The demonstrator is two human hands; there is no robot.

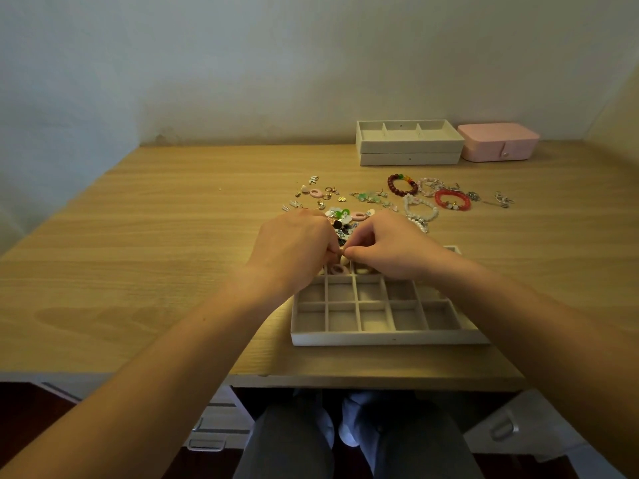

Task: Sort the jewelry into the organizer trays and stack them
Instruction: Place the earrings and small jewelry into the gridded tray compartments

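A grey organizer tray (387, 337) with many small square compartments lies near the table's front edge. My left hand (294, 247) and my right hand (390, 247) meet over its far row, fingertips together, both pinching a small pale earring (343, 258). A pink ring-shaped earring (339, 269) and a pale piece lie in far compartments below them. Loose jewelry (342, 216) is scattered behind the hands: earrings to the left, a dark red bead bracelet (401, 184), a bright red bracelet (452, 199) and a white pearl bracelet (420, 210) to the right.
Two more grey trays (409, 146) are stacked at the back of the wooden table. A shut pink jewelry box (498, 141) stands to their right. The wall runs behind the table. My knees and drawer handles show below the table's edge.
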